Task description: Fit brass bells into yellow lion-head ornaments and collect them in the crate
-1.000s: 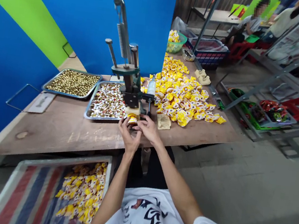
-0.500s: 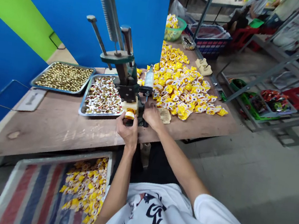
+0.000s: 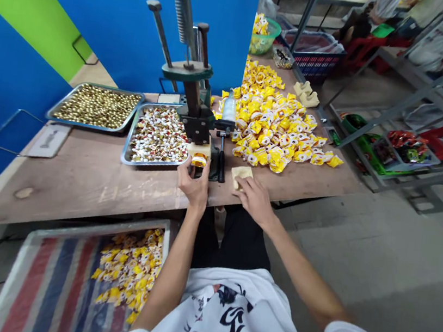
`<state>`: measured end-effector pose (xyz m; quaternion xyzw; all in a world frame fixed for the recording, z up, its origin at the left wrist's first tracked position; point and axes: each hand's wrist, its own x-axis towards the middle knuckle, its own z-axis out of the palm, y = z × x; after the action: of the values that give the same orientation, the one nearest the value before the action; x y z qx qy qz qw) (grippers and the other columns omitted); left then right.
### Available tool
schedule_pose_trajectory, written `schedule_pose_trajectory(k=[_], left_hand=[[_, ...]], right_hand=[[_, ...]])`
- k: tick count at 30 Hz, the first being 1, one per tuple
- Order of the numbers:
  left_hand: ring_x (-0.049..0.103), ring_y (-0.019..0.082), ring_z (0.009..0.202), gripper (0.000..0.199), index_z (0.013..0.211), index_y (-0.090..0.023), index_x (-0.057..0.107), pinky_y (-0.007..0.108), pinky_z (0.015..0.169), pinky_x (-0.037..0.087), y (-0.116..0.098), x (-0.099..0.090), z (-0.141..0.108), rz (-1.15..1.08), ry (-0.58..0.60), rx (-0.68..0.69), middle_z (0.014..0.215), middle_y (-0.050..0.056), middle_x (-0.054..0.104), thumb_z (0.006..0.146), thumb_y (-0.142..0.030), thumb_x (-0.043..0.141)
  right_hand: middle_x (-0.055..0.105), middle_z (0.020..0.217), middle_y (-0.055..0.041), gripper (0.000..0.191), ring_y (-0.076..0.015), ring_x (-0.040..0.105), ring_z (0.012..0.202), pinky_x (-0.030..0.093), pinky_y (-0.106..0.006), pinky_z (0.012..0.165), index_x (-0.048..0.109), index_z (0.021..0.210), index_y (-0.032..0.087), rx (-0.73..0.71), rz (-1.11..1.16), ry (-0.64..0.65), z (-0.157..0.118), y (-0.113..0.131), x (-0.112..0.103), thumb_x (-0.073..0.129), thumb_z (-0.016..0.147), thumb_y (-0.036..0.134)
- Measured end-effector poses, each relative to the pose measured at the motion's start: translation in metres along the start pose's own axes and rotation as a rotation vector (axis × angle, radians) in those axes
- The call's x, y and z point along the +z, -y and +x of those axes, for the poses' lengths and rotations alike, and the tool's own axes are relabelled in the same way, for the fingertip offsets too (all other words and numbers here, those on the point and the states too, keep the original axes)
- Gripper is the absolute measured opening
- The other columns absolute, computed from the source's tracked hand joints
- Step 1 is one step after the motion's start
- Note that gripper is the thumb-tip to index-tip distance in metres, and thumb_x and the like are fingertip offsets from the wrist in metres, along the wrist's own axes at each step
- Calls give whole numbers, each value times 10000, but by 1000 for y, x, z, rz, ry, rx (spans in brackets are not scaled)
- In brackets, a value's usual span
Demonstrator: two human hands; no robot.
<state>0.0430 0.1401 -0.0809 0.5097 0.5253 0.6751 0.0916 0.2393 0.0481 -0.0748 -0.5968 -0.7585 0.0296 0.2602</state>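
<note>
My left hand [image 3: 195, 187] is at the base of the upright hand press [image 3: 196, 124], its thumb and fingers closed round a small yellow-and-white piece [image 3: 199, 159] under the press head. The press's black-handled lever [image 3: 221, 160] points down beside it. To the right, my right hand [image 3: 255, 201] rests its fingertips on a beige block [image 3: 240, 175] lying on the table; whether it grips the block is unclear. Behind it spreads a heap of yellow-and-white pieces [image 3: 280, 130]. Left of the press is a metal tray [image 3: 125, 148] of small white, red and gold parts.
Another tray [image 3: 51, 110] holds gold parts. Below the table [image 3: 79, 184], a striped-lined bin [image 3: 25, 270] holds more yellow pieces. A green bowl [image 3: 271, 33], blue basket [image 3: 316, 64] and metal shelf [image 3: 389, 173] stand right. Part of a person shows at the far back.
My right hand has left the press lever and moved right and toward me, onto the beige block. My left hand stays at the press with the yellow piece. The view has shifted slightly.
</note>
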Motion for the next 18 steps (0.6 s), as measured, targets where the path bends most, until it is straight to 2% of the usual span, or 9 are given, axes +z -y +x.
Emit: schedule_pose_trajectory(k=[2, 4, 6, 7, 10, 12, 14, 16, 18], left_hand=[[740, 274, 1233, 487, 1275, -168, 684, 406, 986, 696, -1, -1, 3, -13, 12, 5, 1230, 132, 711, 956, -486, 867], [736, 266, 1218, 465, 1240, -169, 682, 383, 951, 702, -1, -3, 6, -39, 24, 21, 1203, 119, 694, 951, -476, 877], [730, 255, 1203, 463, 1221, -173, 674, 356, 910, 704, 1, -6, 10, -52, 51, 30, 1195, 106, 675, 941, -470, 891], [727, 249, 1193, 465, 1213, -175, 669, 344, 891, 703, 2, -7, 11, -47, 67, 33, 1193, 101, 666, 936, -470, 897], [716, 244, 1183, 470, 1200, -184, 658, 336, 876, 698, 3, -10, 13, -5, 99, 31, 1193, 97, 654, 925, -471, 909], [714, 248, 1191, 454, 1202, -189, 652, 341, 882, 699, 2, -10, 12, 5, 100, 23, 1197, 100, 655, 932, -455, 901], [718, 249, 1198, 444, 1215, -188, 648, 340, 882, 703, 1, -8, 12, -2, 80, 13, 1202, 104, 661, 938, -435, 893], [721, 248, 1201, 444, 1223, -184, 651, 331, 872, 706, 1, -5, 14, -21, 59, 3, 1208, 108, 668, 936, -419, 896], [720, 246, 1207, 448, 1221, -183, 658, 328, 880, 709, 3, -4, 20, -48, 81, -8, 1216, 109, 671, 927, -415, 905]], right_hand=[[765, 1262, -158, 377, -328, 722, 1163, 574, -429, 1029, 754, 1441, 224, 98, 88, -67, -1, 33, 15, 643, 1136, 416], [751, 1312, -171, 410, -330, 741, 1149, 608, -437, 1016, 747, 1461, 229, 213, 215, -132, 1, 67, 27, 597, 1153, 453], [723, 1403, -176, 455, -320, 746, 1198, 629, -438, 1044, 690, 1555, 238, 232, 390, -168, 2, 88, 30, 537, 1173, 432], [706, 1448, -171, 462, -312, 736, 1252, 624, -439, 1091, 670, 1585, 251, 205, 461, -183, 2, 90, 27, 514, 1179, 407], [662, 1549, -148, 460, -334, 637, 1452, 516, -517, 1281, 689, 1582, 301, 103, 470, -189, -2, 65, 11, 612, 1142, 410], [645, 1591, -141, 497, -360, 589, 1510, 470, -590, 1318, 700, 1572, 320, 75, 416, -142, -6, 39, 4, 709, 1094, 455], [627, 1635, -135, 515, -347, 595, 1510, 492, -594, 1301, 688, 1587, 326, 39, 442, -70, -9, 22, 6, 716, 1092, 464], [613, 1668, -129, 482, -316, 626, 1481, 520, -558, 1282, 682, 1598, 327, -4, 506, -33, -9, 22, 18, 661, 1128, 432], [594, 1696, -133, 479, -309, 647, 1452, 523, -551, 1279, 680, 1606, 324, -10, 540, -41, -5, 33, 32, 646, 1138, 420]])
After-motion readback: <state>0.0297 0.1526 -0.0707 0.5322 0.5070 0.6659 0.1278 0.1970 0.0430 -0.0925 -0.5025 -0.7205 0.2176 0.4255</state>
